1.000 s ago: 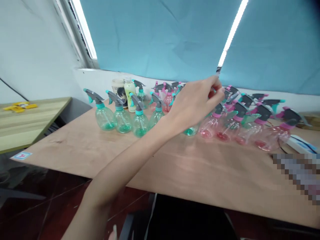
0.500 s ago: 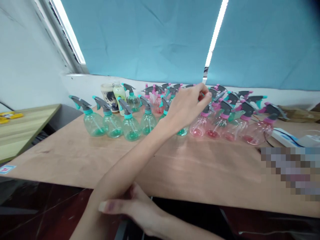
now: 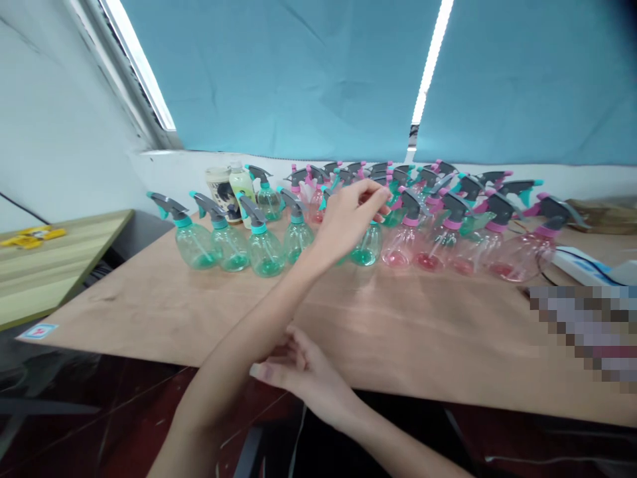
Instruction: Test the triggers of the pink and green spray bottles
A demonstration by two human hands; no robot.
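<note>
Several spray bottles stand in rows on the wooden table, some with teal collars, some with pink. My left hand reaches over the middle of the front row, fingers loosely bent, with nothing visible in them. It covers the head of a green-tinted spray bottle; whether it touches that bottle I cannot tell. Just to its right is a pink-tinted spray bottle. Below my left forearm, close to the table's front edge, my right hand is half curled with the thumb apart, holding nothing visible.
A patterned cup and a pale green bottle stand at the back left. On the right lie a white power strip and a brown bag. A side table at the left bears a yellow item.
My left hand has drawn left and slightly down from above the pink bottles. My right hand has moved up and right, away from the left forearm. The bottles stand as before.
</note>
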